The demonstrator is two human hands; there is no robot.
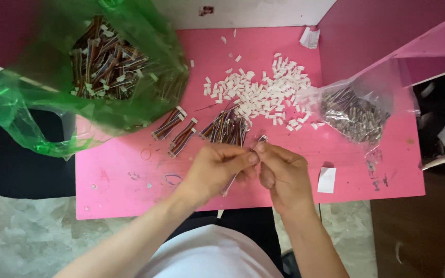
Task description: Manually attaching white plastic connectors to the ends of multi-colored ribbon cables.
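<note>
Pink table top point(130, 190), near edge just below both wrists, bare strip to left and right of them. Left hand point(217, 170) and right hand point(284, 177) pinched together on one thin wire lead point(231, 184), its connector end point(262, 138) poking above the fingertips, tail slanting down between the palms. Just beyond, small bundles of coloured wires point(202, 131); farther back a scatter of white plastic housings point(261, 92). Green bag point(52, 92) of leads crowding the left corner, clear bag point(359, 110) on the right, white paper slip point(327, 180) near the right hand. Bag contents blurred, lead's middle hidden by fingers
</note>
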